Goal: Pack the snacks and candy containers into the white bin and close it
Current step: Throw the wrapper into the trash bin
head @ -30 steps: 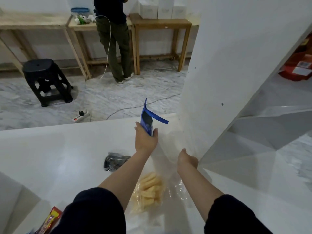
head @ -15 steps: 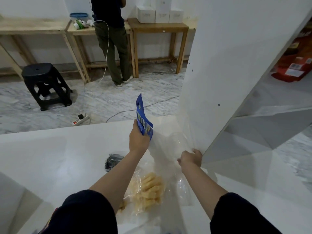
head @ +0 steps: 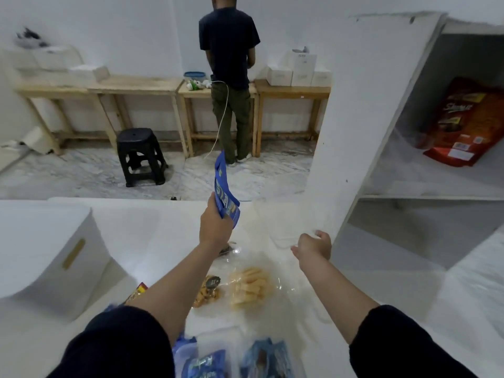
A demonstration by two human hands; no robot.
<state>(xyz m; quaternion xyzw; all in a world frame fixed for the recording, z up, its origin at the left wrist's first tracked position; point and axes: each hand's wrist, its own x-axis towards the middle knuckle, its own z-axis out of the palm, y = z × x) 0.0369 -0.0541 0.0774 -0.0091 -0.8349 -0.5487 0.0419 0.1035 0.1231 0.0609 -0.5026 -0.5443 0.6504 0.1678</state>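
Observation:
My left hand (head: 215, 225) is shut on a blue snack pouch (head: 226, 192) and holds it upright above the white table (head: 152, 230). My right hand (head: 313, 245) curls around the near corner of a clear plastic container (head: 283, 225). A white bin (head: 54, 255) with a tan handle slot stands at the left. Between my arms lie a bag of yellow sticks (head: 251, 287) and a small bag of brown snacks (head: 210, 290). Blue packets (head: 204, 364) lie at the near edge, and a red and yellow packet (head: 137, 291) shows beside my left arm.
A tall white panel (head: 368, 105) stands at the right, with a white shelf behind it holding a red snack bag (head: 463, 124). Beyond the table a person (head: 229, 64) stands at wooden benches (head: 136, 87). A black stool (head: 140, 156) is on the marble floor.
The view has pulled back, so the white bin and the near packets now show. My left hand has kept the blue pouch raised. My right hand has shifted right along the clear container.

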